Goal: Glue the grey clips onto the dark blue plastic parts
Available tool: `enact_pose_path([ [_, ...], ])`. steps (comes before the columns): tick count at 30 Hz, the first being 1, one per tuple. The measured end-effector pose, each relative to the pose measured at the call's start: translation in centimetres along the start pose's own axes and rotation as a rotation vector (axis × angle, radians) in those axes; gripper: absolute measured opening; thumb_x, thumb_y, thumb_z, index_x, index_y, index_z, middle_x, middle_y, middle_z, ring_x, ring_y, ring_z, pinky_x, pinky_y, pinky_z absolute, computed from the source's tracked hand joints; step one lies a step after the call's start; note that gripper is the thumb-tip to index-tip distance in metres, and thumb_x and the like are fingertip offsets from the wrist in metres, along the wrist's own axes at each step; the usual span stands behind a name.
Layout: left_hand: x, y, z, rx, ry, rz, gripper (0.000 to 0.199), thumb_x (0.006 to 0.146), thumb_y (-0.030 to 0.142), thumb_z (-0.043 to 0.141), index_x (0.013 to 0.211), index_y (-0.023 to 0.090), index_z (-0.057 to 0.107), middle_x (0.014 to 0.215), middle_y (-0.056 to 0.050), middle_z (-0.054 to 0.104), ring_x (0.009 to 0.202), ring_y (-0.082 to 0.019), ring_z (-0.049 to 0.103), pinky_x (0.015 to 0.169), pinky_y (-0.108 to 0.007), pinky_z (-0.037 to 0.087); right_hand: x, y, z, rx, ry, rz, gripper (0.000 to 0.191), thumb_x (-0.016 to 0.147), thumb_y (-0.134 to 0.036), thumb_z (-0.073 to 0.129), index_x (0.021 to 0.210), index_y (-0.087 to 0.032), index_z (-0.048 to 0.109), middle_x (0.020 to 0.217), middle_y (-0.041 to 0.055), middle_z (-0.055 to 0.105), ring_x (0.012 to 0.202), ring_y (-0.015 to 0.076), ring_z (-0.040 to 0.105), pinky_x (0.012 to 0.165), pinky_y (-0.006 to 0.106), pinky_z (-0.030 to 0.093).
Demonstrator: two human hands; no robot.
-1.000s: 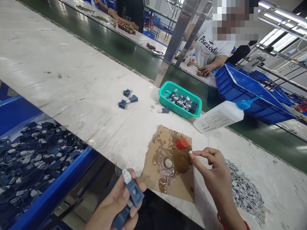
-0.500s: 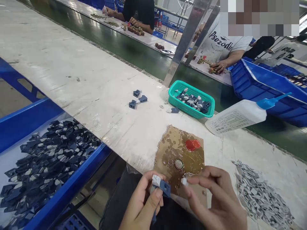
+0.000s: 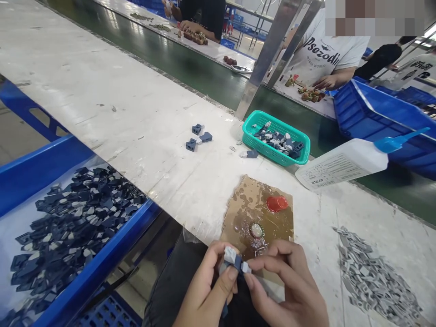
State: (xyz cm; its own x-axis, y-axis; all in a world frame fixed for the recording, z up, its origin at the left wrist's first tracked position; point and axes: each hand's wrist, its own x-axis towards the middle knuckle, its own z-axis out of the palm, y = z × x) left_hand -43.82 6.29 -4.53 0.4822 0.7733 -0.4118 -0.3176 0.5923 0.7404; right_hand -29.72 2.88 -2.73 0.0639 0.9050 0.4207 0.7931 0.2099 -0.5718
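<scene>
My left hand (image 3: pixel 213 286) pinches a dark blue and light grey plastic piece (image 3: pixel 233 259) at the bottom centre. Between the thumb and forefinger of my right hand (image 3: pixel 286 281) is a small whitish part (image 3: pixel 245 268), which touches the blue piece's right end. Just beyond both hands lies a wet, stained cardboard sheet (image 3: pixel 238 213) with a red cap (image 3: pixel 276 204) and a small round whitish object (image 3: pixel 256 230) on it. To the right, small grey parts (image 3: pixel 378 272) form a pile on the white table (image 3: pixel 163 172).
A green basket (image 3: pixel 275 156) of blue-grey pieces and a leaning white bottle (image 3: pixel 344 165) stand farther back. Several loose pieces lie left of the basket. A blue bin (image 3: pixel 78 281) of pieces is at lower left. Two people work across the green belt (image 3: pixel 190 75).
My right hand has moved left, bringing the small whitish part against the blue piece in my left hand. The view has shifted slightly.
</scene>
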Motion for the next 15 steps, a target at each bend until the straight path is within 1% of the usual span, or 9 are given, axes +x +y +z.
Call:
enact_pose_path([
  [4,-0.1,-0.1,-0.2,0.086,0.002,0.063,0.022,0.081,0.043,0.057,0.093,0.025,0.059,0.065,0.006,0.042,0.053,-0.008,0.038,0.05,-0.021,0.031,0.2,0.3,-0.4,0.029,-0.039,0.012,0.012,0.076,-0.02,0.064,0.087,-0.024,0.065,0.084,0.0027,0.046,0.075,0.0135,0.053,0.062,0.024,0.048],
  [6,-0.2,-0.2,-0.3,0.157,0.006,0.118,0.017,0.083,0.041,0.055,0.091,0.027,0.061,0.069,0.004,0.043,0.055,-0.008,0.04,0.05,-0.022,0.031,0.4,0.2,-0.7,0.12,-0.098,0.08,0.009,0.077,-0.022,0.065,0.084,-0.027,0.067,0.081,0.0015,0.049,0.074,0.0127,0.054,0.062,0.023,0.048],
  [8,-0.3,-0.1,-0.3,0.211,0.036,0.193,0.013,0.083,0.039,0.056,0.086,0.028,0.064,0.072,0.003,0.045,0.057,-0.009,0.043,0.054,-0.023,0.035,0.5,0.0,-0.8,0.248,-0.142,0.197,0.004,0.077,-0.024,0.066,0.078,-0.028,0.068,0.076,0.0002,0.051,0.071,0.0118,0.055,0.061,0.021,0.048],
  [10,-0.5,0.2,-0.1,0.244,0.08,0.282,0.012,0.081,0.038,0.058,0.083,0.03,0.067,0.075,0.003,0.046,0.056,-0.009,0.043,0.063,-0.025,0.039,0.4,-0.2,-0.6,0.408,-0.134,0.359,0.003,0.074,-0.028,0.07,0.071,-0.027,0.068,0.072,-0.0005,0.053,0.067,0.0114,0.055,0.057,0.02,0.047],
  [11,-0.7,0.5,0.0,0.251,0.092,0.313,0.011,0.08,0.039,0.059,0.082,0.031,0.068,0.075,0.003,0.047,0.055,-0.009,0.043,0.066,-0.026,0.04,0.3,-0.4,-0.4,0.506,-0.118,0.458,0.007,0.07,-0.031,0.073,0.072,-0.026,0.068,0.072,-0.0005,0.055,0.066,0.0117,0.056,0.055,0.02,0.047],
  [13,-0.9,1.0,0.4,0.251,0.075,0.338,0.012,0.078,0.04,0.062,0.08,0.033,0.071,0.075,0.002,0.051,0.055,-0.01,0.046,0.063,-0.025,0.042,0.1,-0.6,-0.1,0.74,-0.136,0.664,0.024,0.062,-0.042,0.078,0.076,-0.025,0.068,0.071,-0.0002,0.058,0.062,0.0123,0.056,0.052,0.02,0.047],
  [14,-1.0,1.3,0.7,0.233,0.055,0.33,0.013,0.077,0.04,0.063,0.081,0.034,0.073,0.075,0.001,0.053,0.055,-0.011,0.048,0.059,-0.024,0.042,0.0,-0.7,0.0,0.842,-0.171,0.738,0.03,0.06,-0.047,0.077,0.077,-0.024,0.068,0.07,-0.0002,0.059,0.06,0.012,0.056,0.05,0.02,0.046],
  [15,-1.0,1.5,0.9,0.211,0.039,0.312,0.012,0.076,0.039,0.064,0.082,0.035,0.074,0.075,0.0,0.055,0.056,-0.012,0.05,0.055,-0.023,0.042,-0.1,-0.8,0.0,0.908,-0.205,0.773,0.031,0.061,-0.049,0.076,0.077,-0.024,0.068,0.068,-0.0002,0.06,0.057,0.0115,0.056,0.047,0.019,0.045],
])
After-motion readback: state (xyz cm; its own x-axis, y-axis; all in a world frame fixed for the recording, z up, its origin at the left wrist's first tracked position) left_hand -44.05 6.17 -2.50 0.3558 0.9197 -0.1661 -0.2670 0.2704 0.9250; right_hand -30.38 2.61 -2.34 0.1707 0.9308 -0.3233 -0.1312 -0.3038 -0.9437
